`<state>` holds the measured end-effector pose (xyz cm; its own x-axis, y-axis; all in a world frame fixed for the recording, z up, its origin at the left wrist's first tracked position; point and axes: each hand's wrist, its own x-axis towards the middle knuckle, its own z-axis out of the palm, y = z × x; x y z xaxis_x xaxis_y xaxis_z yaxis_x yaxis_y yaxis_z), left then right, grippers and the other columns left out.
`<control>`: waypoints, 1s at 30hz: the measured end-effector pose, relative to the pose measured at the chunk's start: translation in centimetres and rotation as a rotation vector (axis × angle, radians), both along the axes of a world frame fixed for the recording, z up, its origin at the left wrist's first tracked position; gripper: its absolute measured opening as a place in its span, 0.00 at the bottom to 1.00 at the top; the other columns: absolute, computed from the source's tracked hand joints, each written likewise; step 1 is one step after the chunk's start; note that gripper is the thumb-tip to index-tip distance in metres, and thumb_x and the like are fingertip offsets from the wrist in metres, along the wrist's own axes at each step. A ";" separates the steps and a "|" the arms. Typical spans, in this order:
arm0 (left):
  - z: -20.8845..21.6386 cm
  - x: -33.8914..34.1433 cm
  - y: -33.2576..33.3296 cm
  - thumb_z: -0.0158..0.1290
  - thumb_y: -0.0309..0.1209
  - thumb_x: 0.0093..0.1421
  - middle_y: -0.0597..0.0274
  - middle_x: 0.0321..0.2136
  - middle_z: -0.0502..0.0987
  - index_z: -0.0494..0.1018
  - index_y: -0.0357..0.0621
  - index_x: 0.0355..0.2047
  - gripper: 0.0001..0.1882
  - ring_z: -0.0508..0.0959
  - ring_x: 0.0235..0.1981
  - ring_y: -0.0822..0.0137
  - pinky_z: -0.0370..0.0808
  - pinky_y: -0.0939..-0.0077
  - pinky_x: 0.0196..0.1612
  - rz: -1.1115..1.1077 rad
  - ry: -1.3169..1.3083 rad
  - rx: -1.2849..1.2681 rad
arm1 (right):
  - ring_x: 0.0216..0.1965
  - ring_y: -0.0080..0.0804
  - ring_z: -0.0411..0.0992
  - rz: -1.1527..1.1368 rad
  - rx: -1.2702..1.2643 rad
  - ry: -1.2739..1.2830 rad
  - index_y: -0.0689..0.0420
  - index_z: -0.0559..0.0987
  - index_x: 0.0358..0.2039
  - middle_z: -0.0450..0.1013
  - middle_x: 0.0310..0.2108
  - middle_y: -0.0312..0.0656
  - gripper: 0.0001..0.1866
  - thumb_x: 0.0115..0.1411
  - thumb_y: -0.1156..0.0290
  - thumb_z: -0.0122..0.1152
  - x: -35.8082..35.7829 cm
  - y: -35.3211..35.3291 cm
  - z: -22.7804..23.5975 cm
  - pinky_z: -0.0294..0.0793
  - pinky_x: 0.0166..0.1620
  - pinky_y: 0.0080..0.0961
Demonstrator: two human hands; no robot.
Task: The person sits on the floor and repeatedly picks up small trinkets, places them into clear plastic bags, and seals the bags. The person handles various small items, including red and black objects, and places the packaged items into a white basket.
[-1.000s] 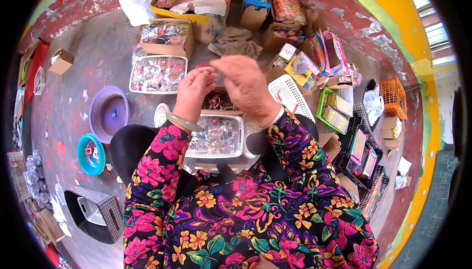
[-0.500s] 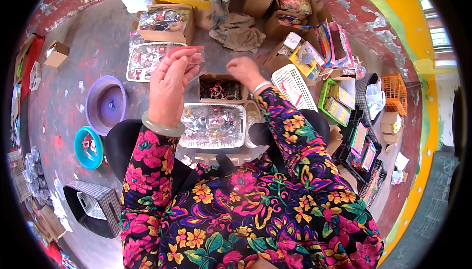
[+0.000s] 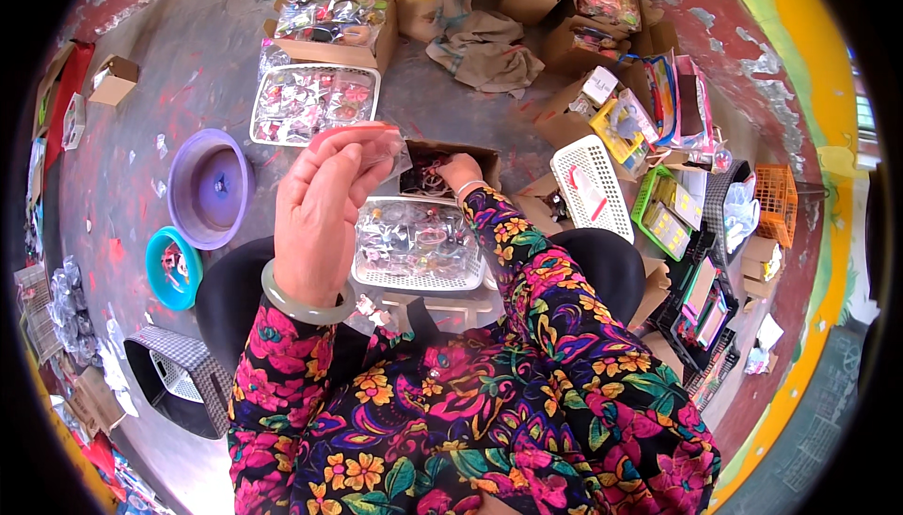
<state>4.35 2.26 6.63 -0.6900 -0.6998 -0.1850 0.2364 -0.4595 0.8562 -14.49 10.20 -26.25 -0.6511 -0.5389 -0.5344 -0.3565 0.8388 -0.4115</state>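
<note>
My left hand [image 3: 320, 209], raised in front of me, pinches a small clear plastic bag [image 3: 388, 152] with a red top edge. A pale bangle is round that wrist. Farther right, my right hand [image 3: 459, 172] reaches into a small cardboard box [image 3: 480, 152] of dark and light loose trinkets. Its fingers curl down among them, and what they grip is too small to make out. Just nearer than the box, a white perforated basket [image 3: 414, 281] holds several clear packets of small items.
Beyond my left hand lies another white basket [image 3: 254, 120] of packets, with a cardboard box [image 3: 384, 45] behind it. At left stand a purple basin [image 3: 246, 186] and a turquoise basin [image 3: 192, 266]. A white basket [image 3: 593, 181] and a green basket [image 3: 649, 197] sit at right.
My right hand has come down and left into the small cardboard box. My left hand still holds the plastic bag, slightly lower in the picture. The whole view has shifted a little.
</note>
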 end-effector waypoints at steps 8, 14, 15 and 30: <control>0.6 -0.3 0.2 0.37 0.27 0.62 0.49 0.42 0.73 0.67 0.29 0.44 0.15 0.73 0.46 0.61 0.67 0.70 0.52 -0.017 0.039 0.037 | 0.22 0.28 0.70 0.153 -0.298 -0.157 0.61 0.80 0.23 0.75 0.22 0.42 0.10 0.44 0.67 0.63 -1.8 1.1 1.1 0.69 0.29 0.24; 0.1 -0.3 -0.4 0.39 0.28 0.62 0.51 0.41 0.74 0.68 0.30 0.43 0.15 0.74 0.44 0.65 0.68 0.73 0.50 -0.021 0.073 0.006 | 0.33 0.25 0.73 -0.125 -0.584 -1.040 0.60 0.76 0.30 0.75 0.31 0.40 0.08 0.49 0.71 0.62 -2.5 0.6 11.8 0.71 0.36 0.19; 0.0 -0.3 -0.6 0.39 0.28 0.62 0.52 0.40 0.74 0.68 0.30 0.44 0.14 0.74 0.44 0.65 0.69 0.73 0.50 -0.006 0.076 0.009 | 0.33 0.24 0.73 -0.128 -0.612 -1.094 0.59 0.75 0.30 0.75 0.32 0.38 0.08 0.49 0.72 0.60 -2.4 0.6 14.8 0.70 0.35 0.18; -4.4 -2.2 -0.3 0.43 0.30 0.62 0.62 0.34 0.75 0.70 0.38 0.40 0.12 0.75 0.36 0.74 0.72 0.83 0.42 -0.269 -0.113 0.043 | 0.29 0.21 0.74 0.125 -1.038 -0.611 0.61 0.76 0.33 0.76 0.28 0.39 0.06 0.56 0.74 0.57 -0.2 4.5 35.2 0.71 0.30 0.13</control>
<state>2.17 2.00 2.25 -0.8232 -0.4841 -0.2968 0.0053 -0.5292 0.8485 -14.74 14.75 8.97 -0.3550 -0.9348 -0.0115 0.0764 -0.0167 -0.9969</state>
